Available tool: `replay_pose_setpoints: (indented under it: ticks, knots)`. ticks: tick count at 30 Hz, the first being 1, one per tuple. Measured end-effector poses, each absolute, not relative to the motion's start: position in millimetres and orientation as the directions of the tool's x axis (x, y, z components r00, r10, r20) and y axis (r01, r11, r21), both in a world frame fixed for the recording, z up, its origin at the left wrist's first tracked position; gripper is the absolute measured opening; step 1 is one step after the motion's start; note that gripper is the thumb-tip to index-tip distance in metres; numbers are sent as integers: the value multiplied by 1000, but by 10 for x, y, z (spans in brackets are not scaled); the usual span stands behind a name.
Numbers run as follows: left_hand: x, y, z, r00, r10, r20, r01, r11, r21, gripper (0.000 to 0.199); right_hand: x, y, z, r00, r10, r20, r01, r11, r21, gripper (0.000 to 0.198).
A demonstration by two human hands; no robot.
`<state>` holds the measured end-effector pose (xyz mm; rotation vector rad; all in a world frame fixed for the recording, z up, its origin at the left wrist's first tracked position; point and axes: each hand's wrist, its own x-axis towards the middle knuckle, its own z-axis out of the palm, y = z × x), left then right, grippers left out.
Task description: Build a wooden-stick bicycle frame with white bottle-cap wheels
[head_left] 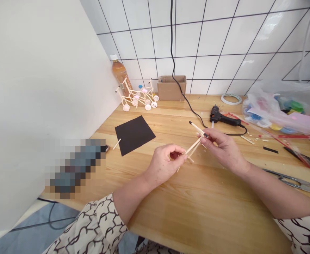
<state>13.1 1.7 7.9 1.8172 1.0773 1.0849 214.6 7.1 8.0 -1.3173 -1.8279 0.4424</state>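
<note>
Between my two hands is a small bicycle frame of thin wooden sticks (193, 146), raised over the table's middle. My left hand (167, 162) pinches its near left end between thumb and fingers. At the other end my right hand (221, 146) grips the sticks near a crossbar with black-wrapped tips (197, 128). Fingertips hide part of the joints. A black glue gun (225, 118) lies just beyond my right hand. Left of my hands rests a square of black card (135, 135), with a loose wooden stick (117, 144) at its edge.
Several finished stick bicycles (137, 97) stand at the back left by a drink bottle (122, 76). A cardboard box (171, 88) and tape roll (231, 99) sit along the wall. At right are a bag of bottle caps (284, 109) and metal snips (293, 180). A cord (172, 53) hangs down.
</note>
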Motion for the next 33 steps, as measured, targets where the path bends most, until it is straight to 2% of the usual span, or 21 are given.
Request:
replay_pose_setpoints:
  ticks: [8, 16, 22, 33]
  knots:
    - [126, 20, 77, 274, 928, 253, 279, -328, 903, 4, 2136, 73, 82, -104, 904, 414, 619, 385, -684, 14]
    - [120, 28, 78, 270, 936, 224, 297, -302, 906, 15, 2147, 78, 88, -114, 896, 428, 624, 400, -671, 14]
    - [109, 27, 83, 271, 937, 222, 303, -302, 904, 12, 2154, 79, 79, -106, 899, 424, 619, 393, -680, 14]
    - [107, 29, 42, 268, 911, 314, 355, -397, 847, 2, 2147, 76, 73, -100, 898, 428, 618, 394, -681, 14]
